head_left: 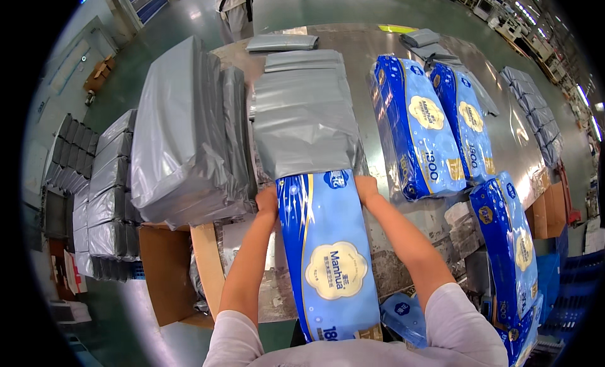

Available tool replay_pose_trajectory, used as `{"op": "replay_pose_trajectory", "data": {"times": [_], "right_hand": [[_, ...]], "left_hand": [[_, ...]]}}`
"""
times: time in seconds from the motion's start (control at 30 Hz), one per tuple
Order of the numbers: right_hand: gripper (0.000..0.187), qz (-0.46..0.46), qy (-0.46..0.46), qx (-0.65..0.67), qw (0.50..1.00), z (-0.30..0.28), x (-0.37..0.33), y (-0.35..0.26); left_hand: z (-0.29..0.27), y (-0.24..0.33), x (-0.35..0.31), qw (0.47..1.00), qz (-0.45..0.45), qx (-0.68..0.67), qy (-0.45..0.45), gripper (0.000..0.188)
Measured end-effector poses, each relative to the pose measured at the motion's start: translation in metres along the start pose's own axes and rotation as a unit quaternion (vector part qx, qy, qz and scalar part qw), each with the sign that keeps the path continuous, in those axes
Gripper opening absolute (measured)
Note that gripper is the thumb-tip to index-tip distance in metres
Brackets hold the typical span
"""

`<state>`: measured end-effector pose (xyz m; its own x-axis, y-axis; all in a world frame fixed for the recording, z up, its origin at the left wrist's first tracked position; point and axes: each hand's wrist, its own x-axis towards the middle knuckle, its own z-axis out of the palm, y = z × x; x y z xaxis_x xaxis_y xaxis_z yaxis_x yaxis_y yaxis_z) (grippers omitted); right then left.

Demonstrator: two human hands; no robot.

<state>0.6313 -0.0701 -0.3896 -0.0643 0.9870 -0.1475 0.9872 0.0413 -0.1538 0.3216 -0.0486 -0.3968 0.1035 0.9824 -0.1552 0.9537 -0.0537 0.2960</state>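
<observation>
A long blue plastic-wrapped pack of toilet paper [336, 241] lies in front of me, its far end inside the mouth of a grey plastic mailing bag [305, 127]. My left hand [267, 201] is closed at the left edge of the bag's mouth, beside the pack. On the other side, my right hand [365, 189] is closed around the right edge of the mouth. The fingertips of both hands are partly hidden by the bag. Most of the bag stretches flat and wrinkled away from me over the metal table [372, 241].
Filled grey bags [170, 133] stand on the left, above a cardboard box [165, 272]. Two blue packs [419, 127] lie to the right, with another pack [507, 247] nearer the right edge. Folded grey bags [282, 43] lie at the far edge; a person [235, 14] stands beyond.
</observation>
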Motion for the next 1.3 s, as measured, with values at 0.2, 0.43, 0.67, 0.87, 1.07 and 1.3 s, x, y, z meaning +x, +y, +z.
{"op": "replay_pose_trajectory", "data": {"times": [0.2,0.43,0.67,0.87,1.07,1.3], "right_hand": [[0.027,-0.014,-0.147,0.014,0.989,-0.015,-0.125,-0.010],[0.031,-0.157,-0.261,0.000,0.952,0.032,-0.366,0.004],[0.025,0.056,-0.305,0.251,0.917,-0.011,-0.234,0.013],[0.040,0.068,-0.282,0.370,0.883,0.010,-0.312,0.038],[0.026,0.101,-0.137,0.440,0.882,0.026,-0.298,0.015],[0.020,0.091,-0.258,0.571,0.774,0.032,-0.284,0.009]], "left_hand": [[0.004,-0.005,-0.119,0.990,0.053,0.110,-0.063,0.019],[0.016,0.022,-0.350,0.938,-0.007,0.004,-0.347,0.037],[0.013,-0.002,-0.230,0.955,0.084,-0.116,-0.259,0.035],[-0.005,-0.030,-0.306,0.904,-0.081,-0.158,-0.390,0.047],[-0.016,0.095,-0.283,0.953,0.121,-0.207,-0.182,0.024],[0.032,0.194,-0.240,0.894,0.210,-0.265,-0.295,0.018]]}}
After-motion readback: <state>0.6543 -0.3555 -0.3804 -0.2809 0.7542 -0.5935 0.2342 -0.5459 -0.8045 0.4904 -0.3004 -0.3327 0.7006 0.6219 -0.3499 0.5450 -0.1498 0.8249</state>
